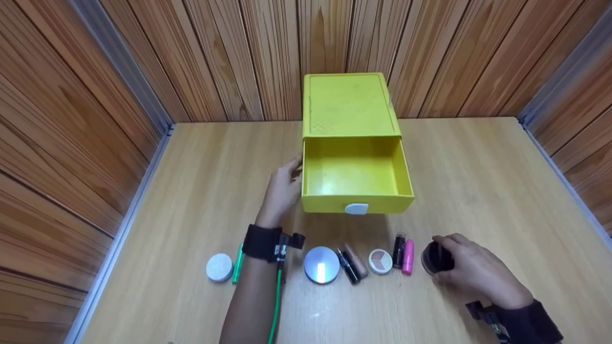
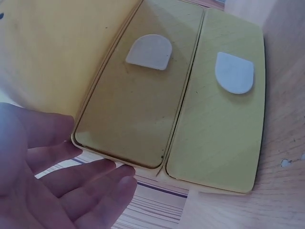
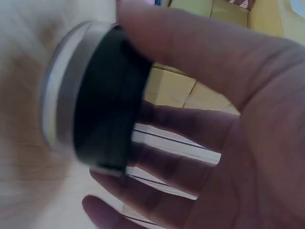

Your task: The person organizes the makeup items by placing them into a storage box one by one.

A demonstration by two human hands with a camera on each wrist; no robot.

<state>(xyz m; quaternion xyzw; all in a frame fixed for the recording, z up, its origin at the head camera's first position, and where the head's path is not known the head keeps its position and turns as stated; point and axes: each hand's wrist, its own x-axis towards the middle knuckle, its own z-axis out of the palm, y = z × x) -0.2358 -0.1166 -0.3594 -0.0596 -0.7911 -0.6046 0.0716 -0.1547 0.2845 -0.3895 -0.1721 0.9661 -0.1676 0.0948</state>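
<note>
My right hand (image 1: pixel 478 267) pinches a small round cosmetic jar (image 1: pixel 437 258) between thumb and fingers, at the right of the row on the table. In the right wrist view the jar (image 3: pixel 100 100) shows a black band and a pale, clear-looking end, slightly blurred. My left hand (image 1: pixel 283 191) is at the left side of a yellow drawer box (image 1: pixel 351 105). Its fingers (image 2: pixel 81 176) lie loosely extended along the box's edge. The box's drawer (image 1: pixel 330 204), fitted with a white handle, is pulled out and bare inside.
Along the front lie a white round container (image 1: pixel 220 267), a green tube (image 1: pixel 237 265), a shiny round compact (image 1: pixel 322 265), a black tube (image 1: pixel 348 267), a brownish tube (image 1: pixel 356 261), a three-shade palette (image 1: pixel 380 261), a black lipstick-like tube (image 1: pixel 398 251) and a pink tube (image 1: pixel 408 257). Wooden walls enclose the table.
</note>
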